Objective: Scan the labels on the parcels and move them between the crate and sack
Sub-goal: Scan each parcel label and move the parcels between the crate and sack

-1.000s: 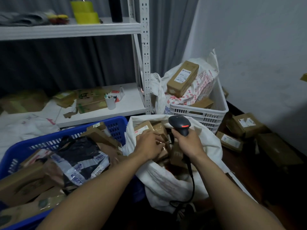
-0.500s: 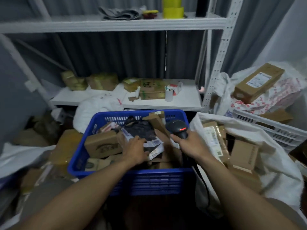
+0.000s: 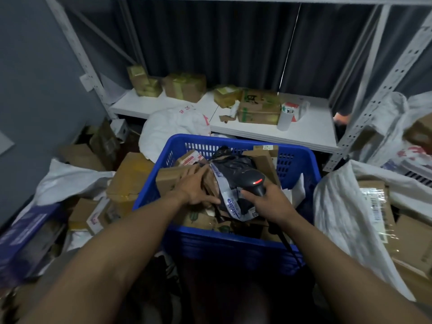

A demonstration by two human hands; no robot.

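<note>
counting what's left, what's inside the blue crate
The blue crate holds cardboard parcels and a black taped bag. The left hand, right hand and scanner cover some; lower layers are hidden.

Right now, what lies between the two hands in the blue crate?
The head view shows a black mailer bag wrapped in pale printed tape between the left hand and the right hand, which grips the scanner.

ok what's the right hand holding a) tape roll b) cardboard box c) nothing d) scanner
d: the right hand grips the black scanner, its red light on, over the blue crate.
</note>
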